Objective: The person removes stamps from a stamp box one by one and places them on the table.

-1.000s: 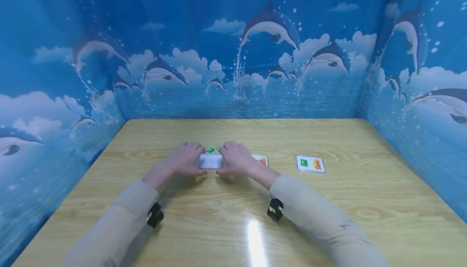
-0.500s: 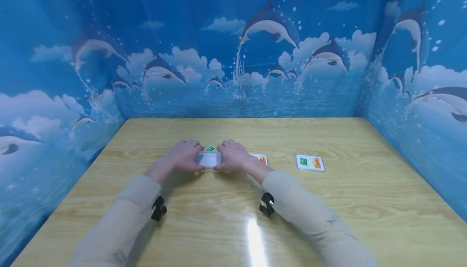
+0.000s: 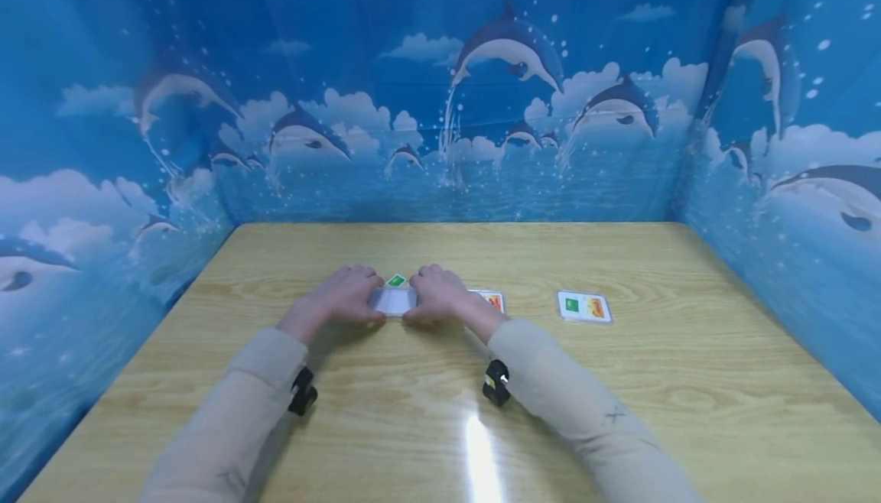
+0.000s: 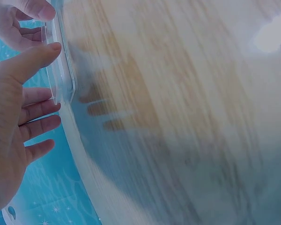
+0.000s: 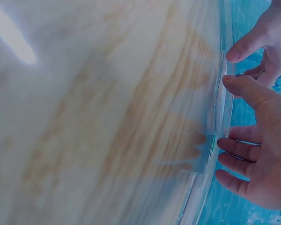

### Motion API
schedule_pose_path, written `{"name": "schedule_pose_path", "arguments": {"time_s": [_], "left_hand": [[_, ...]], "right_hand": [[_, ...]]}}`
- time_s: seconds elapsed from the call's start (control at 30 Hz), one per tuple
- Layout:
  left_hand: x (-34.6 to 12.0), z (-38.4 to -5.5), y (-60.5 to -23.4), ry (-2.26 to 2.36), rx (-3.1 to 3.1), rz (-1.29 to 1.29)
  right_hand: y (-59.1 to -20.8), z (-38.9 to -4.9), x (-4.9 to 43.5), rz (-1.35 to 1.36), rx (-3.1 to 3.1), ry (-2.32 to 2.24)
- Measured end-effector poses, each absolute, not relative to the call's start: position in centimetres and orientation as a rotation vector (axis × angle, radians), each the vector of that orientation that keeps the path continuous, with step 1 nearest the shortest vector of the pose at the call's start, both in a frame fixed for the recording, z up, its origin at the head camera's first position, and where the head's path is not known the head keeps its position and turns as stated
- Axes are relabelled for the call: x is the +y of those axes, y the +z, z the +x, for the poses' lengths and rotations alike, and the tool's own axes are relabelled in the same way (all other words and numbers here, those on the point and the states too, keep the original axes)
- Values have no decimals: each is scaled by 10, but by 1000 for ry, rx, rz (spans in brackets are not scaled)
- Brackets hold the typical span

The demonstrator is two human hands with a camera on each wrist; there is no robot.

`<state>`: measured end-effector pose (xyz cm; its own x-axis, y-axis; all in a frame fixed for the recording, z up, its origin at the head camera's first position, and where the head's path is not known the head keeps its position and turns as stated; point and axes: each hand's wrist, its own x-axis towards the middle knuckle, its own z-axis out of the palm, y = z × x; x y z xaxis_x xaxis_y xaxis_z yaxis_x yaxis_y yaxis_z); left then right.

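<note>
Between my two hands lies a clear, flat, rounded card case, low over the table, its face whitish with glare. My left hand holds its left end, thumb at the near edge and fingers along the far side. On the other end my right hand grips in the same way. In the left wrist view the clear case shows two transparent layers at its edge, with the thumb against it. Just beyond the case lies a small green card piece, partly covered.
A second card case with an orange picture lies right of my right hand, partly hidden by the wrist. Farther right is another case with green and orange pictures. A dolphin-printed blue curtain borders the wooden table.
Both hands stay on the case and have closed slightly toward each other. The forearms have drawn inward a little. Cards on the table keep their places.
</note>
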<state>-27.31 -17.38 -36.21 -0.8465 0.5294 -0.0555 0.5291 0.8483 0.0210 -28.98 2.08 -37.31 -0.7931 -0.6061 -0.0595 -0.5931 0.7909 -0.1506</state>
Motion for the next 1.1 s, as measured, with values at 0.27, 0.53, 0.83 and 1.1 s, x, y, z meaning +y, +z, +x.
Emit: {"name": "schedule_pose_path", "arguments": {"time_s": [0.27,0.53,0.83,1.1], "left_hand": [[-172,-275,-363,18,2941,819],[-172,-275,-362,37,2931,785],[-172,-274,-363,44,2928,758],[-172,-274,-365,48,2928,758]], "right_hand": [[-374,-292,21,-968,2857,-172],[-374,-293,20,-977,2858,-168],[-376,-293,18,-982,2863,-161],[-378,-293,17,-987,2869,-136]]}}
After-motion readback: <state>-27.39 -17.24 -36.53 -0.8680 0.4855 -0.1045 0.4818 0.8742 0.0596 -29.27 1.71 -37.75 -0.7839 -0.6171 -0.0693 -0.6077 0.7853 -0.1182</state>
